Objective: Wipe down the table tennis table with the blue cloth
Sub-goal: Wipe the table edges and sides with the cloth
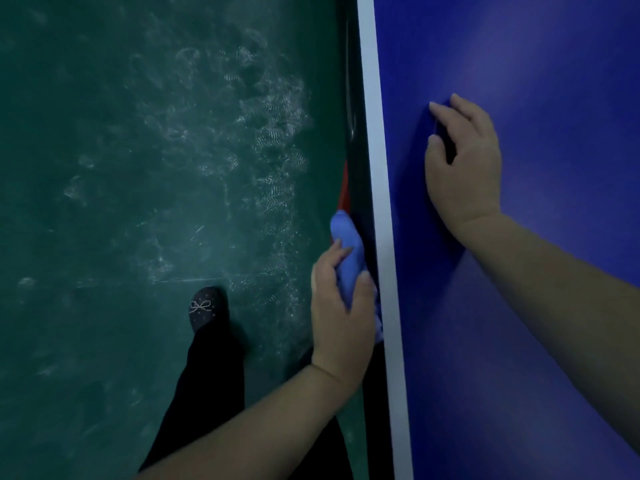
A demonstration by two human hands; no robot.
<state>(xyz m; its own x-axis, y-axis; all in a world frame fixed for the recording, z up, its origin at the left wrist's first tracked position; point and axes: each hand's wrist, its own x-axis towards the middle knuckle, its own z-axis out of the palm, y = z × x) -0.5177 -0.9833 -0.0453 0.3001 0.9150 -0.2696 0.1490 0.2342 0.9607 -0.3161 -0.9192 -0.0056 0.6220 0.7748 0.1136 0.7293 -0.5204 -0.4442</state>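
Note:
The blue table tennis table (540,81) fills the right side, with a white line (375,133) along its left edge. My left hand (341,306) grips the bunched light blue cloth (348,247) and holds it against the table's side edge, just left of the white line. My right hand (465,161) rests on the tabletop with its fingers loosely bent, holding nothing.
A green floor (138,168) with pale scuff marks spreads to the left. My leg in dark trousers and a dark shoe (207,308) with a bow stand on it near the table. A dark frame part with a red piece (344,188) runs under the table edge.

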